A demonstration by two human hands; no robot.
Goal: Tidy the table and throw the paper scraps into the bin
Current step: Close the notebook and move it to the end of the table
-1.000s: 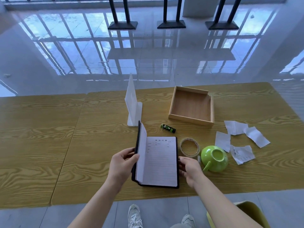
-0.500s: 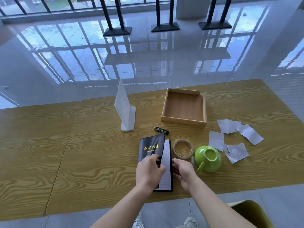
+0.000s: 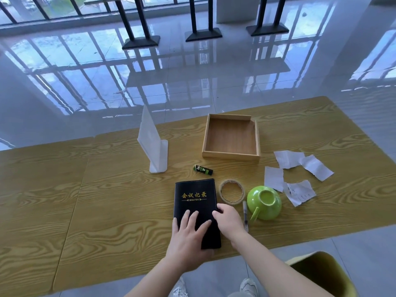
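A black notebook with gold lettering lies closed on the wooden table. My left hand rests flat on its lower cover, fingers spread. My right hand grips the notebook's right edge. Several white paper scraps lie on the table to the right. A yellow-green bin stands on the floor at the lower right, partly cut off by the frame.
A wooden tray sits behind the notebook. A white sign stand, a small green-black tube, a tape roll, an upturned green cup and a pen surround it.
The notebook was open with its cover upright; my left hand swung the cover over and it now lies shut and flat. My right hand stayed at the right edge.
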